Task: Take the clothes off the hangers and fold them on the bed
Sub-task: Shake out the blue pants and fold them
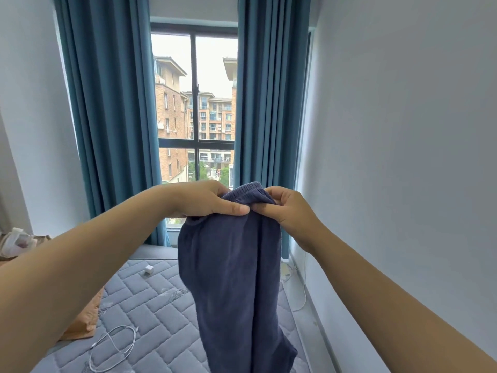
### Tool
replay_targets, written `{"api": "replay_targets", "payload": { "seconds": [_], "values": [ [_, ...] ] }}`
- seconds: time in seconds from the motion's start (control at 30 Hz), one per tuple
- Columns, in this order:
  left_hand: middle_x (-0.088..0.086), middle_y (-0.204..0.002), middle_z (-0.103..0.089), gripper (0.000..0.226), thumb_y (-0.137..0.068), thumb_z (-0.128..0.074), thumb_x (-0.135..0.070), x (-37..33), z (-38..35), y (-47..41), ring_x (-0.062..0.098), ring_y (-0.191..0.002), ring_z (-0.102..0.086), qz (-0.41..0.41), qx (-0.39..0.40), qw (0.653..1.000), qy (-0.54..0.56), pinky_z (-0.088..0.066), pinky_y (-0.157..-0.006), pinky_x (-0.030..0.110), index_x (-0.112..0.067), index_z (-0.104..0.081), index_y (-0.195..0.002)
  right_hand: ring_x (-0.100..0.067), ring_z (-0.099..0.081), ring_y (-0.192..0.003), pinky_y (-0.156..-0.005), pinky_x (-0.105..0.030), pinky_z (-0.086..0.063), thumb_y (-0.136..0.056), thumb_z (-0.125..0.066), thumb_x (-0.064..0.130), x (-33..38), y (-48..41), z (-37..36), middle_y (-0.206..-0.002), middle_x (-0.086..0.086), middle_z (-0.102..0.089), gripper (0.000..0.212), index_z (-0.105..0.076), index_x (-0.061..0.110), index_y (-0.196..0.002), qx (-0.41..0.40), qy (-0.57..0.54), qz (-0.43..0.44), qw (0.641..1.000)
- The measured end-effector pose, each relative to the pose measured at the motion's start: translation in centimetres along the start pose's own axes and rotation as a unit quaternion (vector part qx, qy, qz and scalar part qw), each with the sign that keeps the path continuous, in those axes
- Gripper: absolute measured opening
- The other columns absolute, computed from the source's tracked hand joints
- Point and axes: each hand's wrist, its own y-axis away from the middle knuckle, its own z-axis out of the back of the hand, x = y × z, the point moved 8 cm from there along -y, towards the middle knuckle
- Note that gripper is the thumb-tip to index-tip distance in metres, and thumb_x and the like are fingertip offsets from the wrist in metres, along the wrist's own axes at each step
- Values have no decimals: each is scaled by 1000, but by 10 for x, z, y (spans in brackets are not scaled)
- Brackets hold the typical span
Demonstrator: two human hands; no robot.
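A dark blue garment (231,278) with a ribbed elastic band at its top hangs in the air above the bed (150,302). My left hand (207,201) grips the band from the left, thumb laid across the cloth. Close beside it, my right hand (285,211) pinches the same band from the right. The two hands nearly touch at the middle. The cloth falls straight down and runs out of the bottom of the view. No hanger shows.
The grey quilted mattress carries a white cable (113,348), a small white cube (149,270) and an orange-brown cloth (86,321). Blue curtains (107,125) frame the window (196,103) ahead. A white wall (403,157) stands close on the right.
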Motion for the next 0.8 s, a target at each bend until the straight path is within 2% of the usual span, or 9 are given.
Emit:
{"api": "replay_targets", "payload": {
  "seconds": [0.07, 0.17, 0.23, 0.3, 0.4, 0.47, 0.63, 0.8],
  "values": [
    [-7, -82, -74, 30, -81, -66, -51, 0, 3, -1, 8, -73, -71, -11, -14, 1000, -7, -54, -57, 17, -23, -70, -92, -10, -71, -86, -81, -22, -56, -84, -72, 11, -7, 3, 6, -92, -2, -76, 15, -72, 13, -99, -2, -6, -13, 1000],
    [0, -92, -75, 46, -71, -67, -63, -1, 5, -3, 18, -85, -72, -19, -32, 999, -24, -60, -79, 37, -23, -72, -94, -13, -70, -86, -80, -26, -56, -85, -72, 11, -29, 12, 14, -95, -7, -75, 16, -70, 12, -101, -1, 7, -48, 999],
    [3, -94, -74, 59, -64, -63, -73, -3, 6, -4, 23, -88, -71, -18, -49, 998, -36, -57, -84, 46, -23, -72, -92, -17, -69, -91, -83, -30, -56, -85, -71, 15, -49, 21, 19, -97, -6, -74, 17, -69, 13, -102, -6, 26, -75, 997],
    [-6, -88, -74, 54, -65, -59, -76, -3, 8, -7, 12, -81, -71, -16, -74, 996, -50, -59, -77, 39, -29, -72, -87, -17, -69, -92, -81, -29, -57, -87, -71, 18, -72, 33, 25, -95, -3, -73, 14, -69, 15, -101, -25, 41, -98, 994],
    [-17, -78, -71, 32, -80, -59, -64, -1, 10, -16, -2, -69, -67, -25, -112, 990, -77, -50, -66, 24, -34, -69, -79, -18, -67, -89, -80, -29, -56, -89, -68, 18, -116, 55, 35, -91, -2, -72, 8, -69, 16, -97, -60, 55, -149, 985],
    [-18, -74, -69, 29, -84, -60, -58, 0, 15, -19, -2, -66, -65, -37, -145, 985, -86, -46, -61, 21, -31, -68, -76, -22, -66, -89, -82, -32, -54, -89, -66, 16, -146, 69, 39, -94, -6, -72, 9, -69, 13, -97, -73, 83, -189, 976],
    [-10, -83, -69, 31, -84, -61, -56, -3, 23, -20, 5, -76, -65, -45, -178, 978, -98, -47, -64, 21, -26, -68, -87, -17, -54, -82, -67, -24, -45, -95, -57, 17, -211, 100, 22, -94, -11, -65, 17, -65, 4, -102, -40, 61, -306, 949],
    [-15, -84, -71, 28, -83, -62, -56, -12, 27, -11, 0, -72, -67, -61, -159, 982, -86, -51, -63, 19, -30, -70, -91, -20, -55, -95, -82, -30, -44, -98, -51, 31, -241, 105, 5, -107, -10, -63, 25, -61, 9, -107, -33, -8, -377, 926]
  ]
}}
